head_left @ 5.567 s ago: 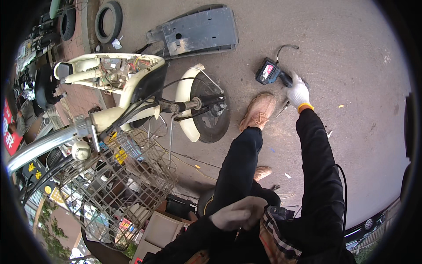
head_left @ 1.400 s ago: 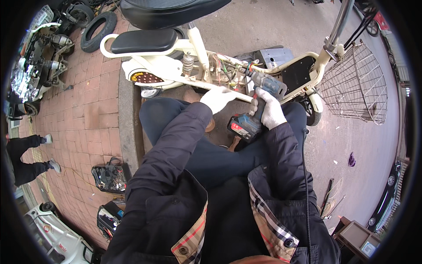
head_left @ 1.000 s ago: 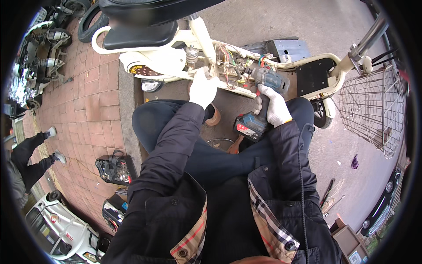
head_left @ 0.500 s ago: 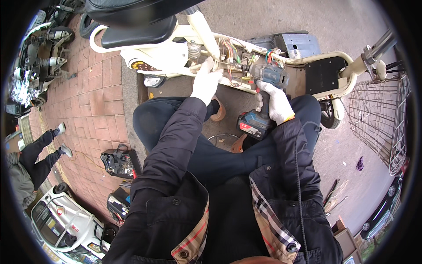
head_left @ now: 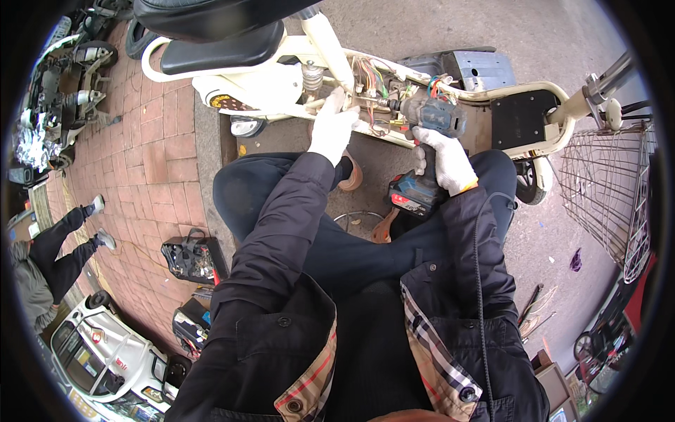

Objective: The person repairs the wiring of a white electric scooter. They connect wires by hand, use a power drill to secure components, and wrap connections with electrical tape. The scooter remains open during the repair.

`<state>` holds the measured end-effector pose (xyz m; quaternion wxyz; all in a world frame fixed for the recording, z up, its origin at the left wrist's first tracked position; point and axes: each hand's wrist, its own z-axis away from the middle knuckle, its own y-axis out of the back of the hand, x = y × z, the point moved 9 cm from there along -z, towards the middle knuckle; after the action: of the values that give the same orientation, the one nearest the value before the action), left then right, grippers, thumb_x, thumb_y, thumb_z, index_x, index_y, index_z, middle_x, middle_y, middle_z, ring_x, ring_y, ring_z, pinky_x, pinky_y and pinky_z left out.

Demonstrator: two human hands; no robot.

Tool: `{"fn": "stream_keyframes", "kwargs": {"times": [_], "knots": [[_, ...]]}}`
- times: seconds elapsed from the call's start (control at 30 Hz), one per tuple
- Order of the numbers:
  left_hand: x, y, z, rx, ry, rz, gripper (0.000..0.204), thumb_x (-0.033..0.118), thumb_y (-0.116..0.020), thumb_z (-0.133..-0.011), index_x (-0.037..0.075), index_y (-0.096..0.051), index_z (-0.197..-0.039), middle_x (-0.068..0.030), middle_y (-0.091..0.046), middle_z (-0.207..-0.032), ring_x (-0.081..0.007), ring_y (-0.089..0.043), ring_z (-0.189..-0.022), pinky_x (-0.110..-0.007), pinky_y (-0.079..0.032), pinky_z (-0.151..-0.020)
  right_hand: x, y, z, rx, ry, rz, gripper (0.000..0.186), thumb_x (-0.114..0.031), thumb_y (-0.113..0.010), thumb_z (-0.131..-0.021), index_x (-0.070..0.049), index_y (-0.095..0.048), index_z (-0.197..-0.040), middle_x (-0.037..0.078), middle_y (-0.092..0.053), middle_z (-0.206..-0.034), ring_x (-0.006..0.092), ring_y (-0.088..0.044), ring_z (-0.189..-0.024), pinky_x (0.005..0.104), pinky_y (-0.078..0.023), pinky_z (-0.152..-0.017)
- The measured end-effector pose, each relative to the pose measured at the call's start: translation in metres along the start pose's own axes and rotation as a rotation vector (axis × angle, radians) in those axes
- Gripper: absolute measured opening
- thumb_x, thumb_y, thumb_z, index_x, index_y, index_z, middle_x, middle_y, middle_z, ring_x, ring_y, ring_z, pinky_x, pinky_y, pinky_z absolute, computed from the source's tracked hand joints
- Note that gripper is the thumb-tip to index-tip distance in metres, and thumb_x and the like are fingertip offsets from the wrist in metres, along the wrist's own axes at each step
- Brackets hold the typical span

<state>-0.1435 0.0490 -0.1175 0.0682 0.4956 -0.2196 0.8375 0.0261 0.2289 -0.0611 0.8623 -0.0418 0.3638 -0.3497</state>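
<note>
My right hand (head_left: 444, 158), in a white work glove, grips the handle of a blue-and-black cordless drill (head_left: 439, 116). The drill's silver bit points left, over the open frame of a cream electric scooter (head_left: 541, 95). Its battery pack (head_left: 415, 193) hangs low in front of my lap. My gloved left hand (head_left: 332, 133) is at the scooter's frame below the seat post (head_left: 330, 53), fingers bent and drawn together. What those fingers hold, if anything, is hidden. Just right of them lie loose coloured wires (head_left: 369, 77) inside the frame.
A black seat (head_left: 221, 50) tops the scooter's rear, and a wire basket (head_left: 605, 190) stands at right. Grey panels (head_left: 481, 70) lie behind the frame. An open black tool case (head_left: 193, 257) sits on the bricks at left. Farther left are a person's legs (head_left: 70, 225) and a white vehicle (head_left: 105, 352).
The drill and my right hand have shifted slightly right, and more of the silver bit shows. My left hand stays nearly in place. A red shape has come in at the right rim.
</note>
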Motion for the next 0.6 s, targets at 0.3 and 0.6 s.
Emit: {"fn": "stream_keyframes", "kwargs": {"times": [0.3, 0.6], "knots": [[0.001, -0.002, 0.004, 0.04, 0.094, 0.122, 0.073, -0.011, -0.059, -0.094, -0.009, -0.033, -0.162, -0.0204, -0.045, -0.159, -0.02, -0.062, -0.111, -0.028, -0.055, -0.077, -0.018, 0.004, -0.008, -0.054, -0.13, -0.042, 0.016, -0.021, -0.075, -0.096, -0.007, -0.068, -0.098, 0.002, -0.06, -0.065, 0.0147, -0.056, -0.053, 0.0321, -0.049, -0.051], [-0.001, -0.002, 0.006, 0.067, 0.112, 0.137, 0.074, -0.01, -0.055, -0.095, -0.007, -0.03, -0.164, -0.0209, -0.04, -0.166, -0.0314, -0.062, -0.13, -0.029, -0.056, -0.079, -0.02, 0.017, -0.025, -0.021, -0.023, 0.181, 0.013, -0.013, -0.075, -0.093, -0.002, -0.07, -0.088, 0.006, -0.06, -0.068, 0.0199, -0.058, -0.055, 0.0345, -0.049, -0.055]]}}
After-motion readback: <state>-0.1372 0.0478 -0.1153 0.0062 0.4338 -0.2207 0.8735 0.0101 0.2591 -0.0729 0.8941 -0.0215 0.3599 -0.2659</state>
